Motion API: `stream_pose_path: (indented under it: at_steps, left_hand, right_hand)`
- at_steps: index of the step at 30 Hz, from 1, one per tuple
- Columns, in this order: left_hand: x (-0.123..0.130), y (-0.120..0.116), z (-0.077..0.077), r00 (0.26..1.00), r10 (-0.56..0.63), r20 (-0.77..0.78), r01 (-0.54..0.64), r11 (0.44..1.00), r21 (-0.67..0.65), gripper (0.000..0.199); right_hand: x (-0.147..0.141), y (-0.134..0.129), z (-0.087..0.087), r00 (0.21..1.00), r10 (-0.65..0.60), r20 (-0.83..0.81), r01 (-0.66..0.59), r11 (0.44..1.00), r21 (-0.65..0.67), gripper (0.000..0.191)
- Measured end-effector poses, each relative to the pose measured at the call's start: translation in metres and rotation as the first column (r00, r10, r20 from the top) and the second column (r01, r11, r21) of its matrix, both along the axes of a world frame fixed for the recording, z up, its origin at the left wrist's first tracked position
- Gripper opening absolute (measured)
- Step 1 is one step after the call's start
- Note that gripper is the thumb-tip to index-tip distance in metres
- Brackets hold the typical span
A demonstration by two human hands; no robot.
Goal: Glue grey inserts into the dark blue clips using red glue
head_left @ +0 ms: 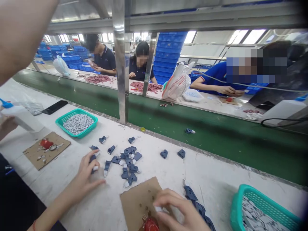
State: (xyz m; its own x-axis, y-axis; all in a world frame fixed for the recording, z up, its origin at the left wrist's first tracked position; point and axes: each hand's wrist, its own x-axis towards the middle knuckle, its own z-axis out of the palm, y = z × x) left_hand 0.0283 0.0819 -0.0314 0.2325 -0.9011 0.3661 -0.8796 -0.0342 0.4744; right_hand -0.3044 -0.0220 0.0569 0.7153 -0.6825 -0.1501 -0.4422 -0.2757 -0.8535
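Note:
My left hand [87, 175] is above the white table with its fingers spread and the thumb apart. Its fingertips are over a dark blue plastic part [93, 158], with a pale tip near the fingers; firm contact cannot be made out. Beside it lies a loose group of similar dark blue parts [125, 156], several with pale tips. My right hand [181, 210] pinches a small white-grey piece [160, 209] between thumb and finger. Below it are a cardboard sheet [134, 200] and a glossy red blob [151, 224]. More dark blue parts [190, 192] lie right of that hand.
Green baskets [76, 136] [237, 208] hold small grey pieces. At left, a co-worker's hand [8, 126] touches a white bottle [22, 117], near a phone [55, 107] and another cardboard sheet [51, 157]. A metal post [121, 70] stands before the green belt [154, 118]; people work beyond.

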Motion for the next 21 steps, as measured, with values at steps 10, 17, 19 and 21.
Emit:
stream_pose_path:
  at_steps: [10, 17, 19, 21]
  left_hand:
    - [-0.024, -0.055, -0.001, 0.966, -0.083, 0.244, 0.097, 0.994, -0.046, 0.035]
    - [-0.035, -0.082, 0.031, 0.944, -0.122, 0.307, 0.188, 0.963, -0.195, 0.022]
    - [-0.051, -0.098, 0.047, 0.932, -0.219, 0.29, 0.288, 0.932, -0.221, 0.013]
    - [-0.072, -0.129, 0.062, 0.912, -0.324, 0.253, 0.375, 0.908, -0.189, 0.014]
  right_hand:
    - [0.106, -0.033, -0.024, 0.992, 0.122, -0.017, -0.123, 0.986, -0.115, 0.018]
    - [0.064, -0.028, 0.001, 0.987, -0.128, 0.094, 0.142, 0.977, -0.162, 0.013]
    - [0.029, -0.018, 0.008, 0.968, -0.205, 0.142, 0.224, 0.966, -0.132, 0.014]
    - [-0.014, -0.008, 0.013, 0.933, -0.314, 0.177, 0.336, 0.935, -0.111, 0.019]
